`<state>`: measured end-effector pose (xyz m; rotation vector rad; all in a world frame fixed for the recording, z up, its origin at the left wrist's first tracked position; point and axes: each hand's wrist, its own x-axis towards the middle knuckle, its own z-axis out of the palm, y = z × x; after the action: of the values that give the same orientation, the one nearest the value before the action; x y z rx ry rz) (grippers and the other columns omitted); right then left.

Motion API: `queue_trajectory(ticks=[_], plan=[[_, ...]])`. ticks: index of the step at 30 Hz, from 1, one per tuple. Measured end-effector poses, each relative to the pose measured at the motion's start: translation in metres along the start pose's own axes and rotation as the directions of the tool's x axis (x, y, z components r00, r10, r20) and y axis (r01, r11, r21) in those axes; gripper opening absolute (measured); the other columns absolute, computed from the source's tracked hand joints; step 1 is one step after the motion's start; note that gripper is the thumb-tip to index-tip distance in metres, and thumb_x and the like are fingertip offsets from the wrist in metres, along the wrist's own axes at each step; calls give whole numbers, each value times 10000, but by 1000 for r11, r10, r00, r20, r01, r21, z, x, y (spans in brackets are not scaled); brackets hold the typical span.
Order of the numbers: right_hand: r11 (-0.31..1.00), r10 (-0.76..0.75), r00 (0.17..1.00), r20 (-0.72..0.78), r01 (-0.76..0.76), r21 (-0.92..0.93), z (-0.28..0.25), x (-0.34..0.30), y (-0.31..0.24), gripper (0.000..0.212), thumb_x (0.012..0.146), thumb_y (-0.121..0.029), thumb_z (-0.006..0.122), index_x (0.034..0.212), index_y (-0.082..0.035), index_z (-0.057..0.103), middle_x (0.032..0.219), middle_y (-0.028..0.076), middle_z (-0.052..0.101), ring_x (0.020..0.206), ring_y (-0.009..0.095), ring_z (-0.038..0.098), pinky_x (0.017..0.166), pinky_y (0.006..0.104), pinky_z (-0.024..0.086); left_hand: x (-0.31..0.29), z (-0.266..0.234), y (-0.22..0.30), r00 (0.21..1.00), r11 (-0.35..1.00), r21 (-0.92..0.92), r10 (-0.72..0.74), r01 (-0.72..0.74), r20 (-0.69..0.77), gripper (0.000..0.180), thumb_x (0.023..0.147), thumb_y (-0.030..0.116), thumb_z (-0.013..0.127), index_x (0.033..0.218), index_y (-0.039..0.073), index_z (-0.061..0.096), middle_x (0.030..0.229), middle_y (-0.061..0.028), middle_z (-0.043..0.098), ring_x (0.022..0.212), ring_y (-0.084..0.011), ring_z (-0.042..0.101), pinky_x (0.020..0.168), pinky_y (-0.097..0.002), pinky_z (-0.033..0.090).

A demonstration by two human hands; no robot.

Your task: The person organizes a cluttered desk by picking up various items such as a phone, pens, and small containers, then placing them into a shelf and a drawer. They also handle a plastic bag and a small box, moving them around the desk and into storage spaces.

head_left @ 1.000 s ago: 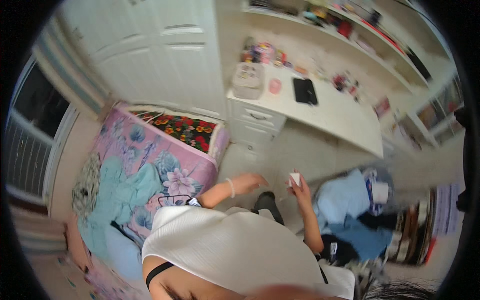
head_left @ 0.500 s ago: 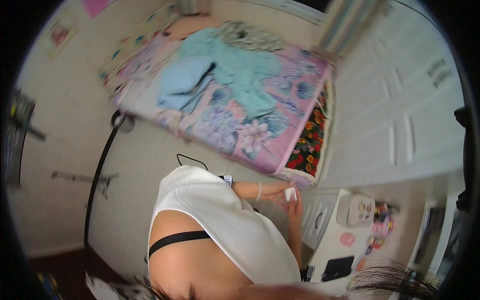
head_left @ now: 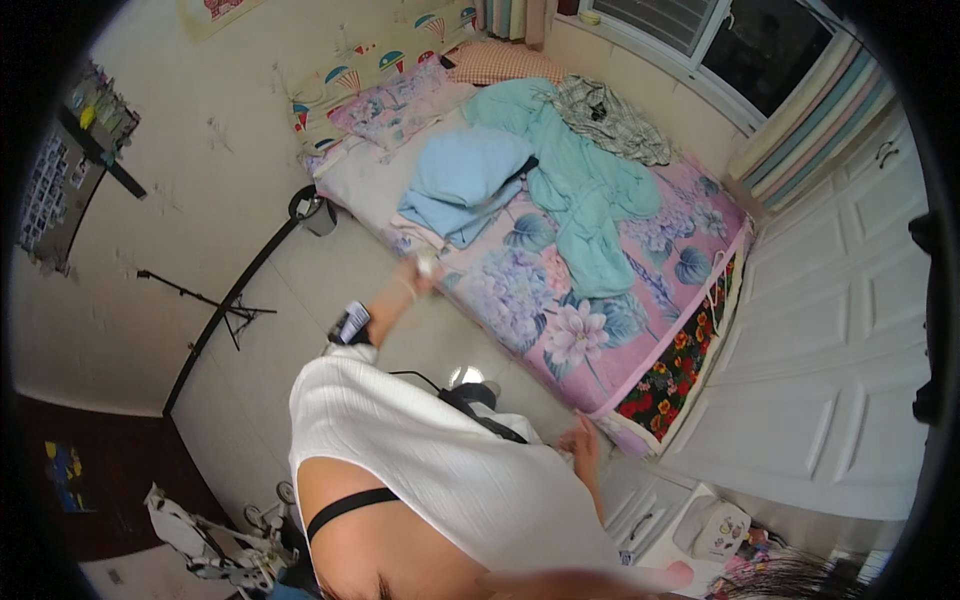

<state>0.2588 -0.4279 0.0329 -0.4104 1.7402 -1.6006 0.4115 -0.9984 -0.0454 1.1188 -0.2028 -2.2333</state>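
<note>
By the bed (head_left: 515,325), your left hand (head_left: 407,276) is clasping a white object (head_left: 427,263), your right hand's (head_left: 580,444) grip being unclear.

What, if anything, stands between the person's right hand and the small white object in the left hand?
Nothing visible does. The left hand holds the small white object, blurred, apart from the right hand. The edge of the bed runs alongside the gap in this view, apparently without blocking it.

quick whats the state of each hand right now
Left hand: closed on a small white object.
Right hand: open or closed, cannot be told.
</note>
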Motion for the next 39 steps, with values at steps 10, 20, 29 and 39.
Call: queue_trajectory(ticks=[10, 20, 29, 39], plan=[[995, 103, 816, -568, -77, 69, -4, 34, -21, 377, 1006, -279, 506, 1280, -23, 547, 824, 59, 638, 702, 129, 615, 662, 258, 505, 92, 146, 128, 867, 821, 302, 403, -484, 291, 484, 939, 361, 550, 1329, 84, 477, 1304, -112, 520, 1151, -264, 513, 828, -530, 547], [986, 167, 725, -668, -130, 105, 26, -25, -36, 357, 997, -277, 545, 1259, -39, 588, 897, 45, 651, 793, 121, 619, 731, 260, 504, -35, 176, -253, 264, 311, 777, -817, -548, 513, 254, 969, 241, 577, 1093, 33, 656, 1217, -36, 648, 998, -132, 603, 862, -282, 484], [968, 211, 214, -954, 90, 234, 40, -216, -23, 188, 964, -152, 587, 960, 8, 687, 774, 42, 673, 671, 99, 595, 654, 256, 486, -249, 161, -407, -489, 249, 660, -848, -709, -205, 151, 939, 134, 630, 943, -8, 681, 1165, -102, 669, 1006, -132, 605, 869, -289, 481], [958, 220, -508, -833, 272, 87, 100, -505, 46, 281, 1005, -234, 541, 945, 5, 676, 786, 62, 665, 640, 113, 576, 648, 264, 488, -470, 43, -583, -642, 313, 613, -628, -726, -440, 272, 1004, 193, 518, 902, -7, 672, 1055, -105, 707, 981, -165, 633, 893, -323, 492]])
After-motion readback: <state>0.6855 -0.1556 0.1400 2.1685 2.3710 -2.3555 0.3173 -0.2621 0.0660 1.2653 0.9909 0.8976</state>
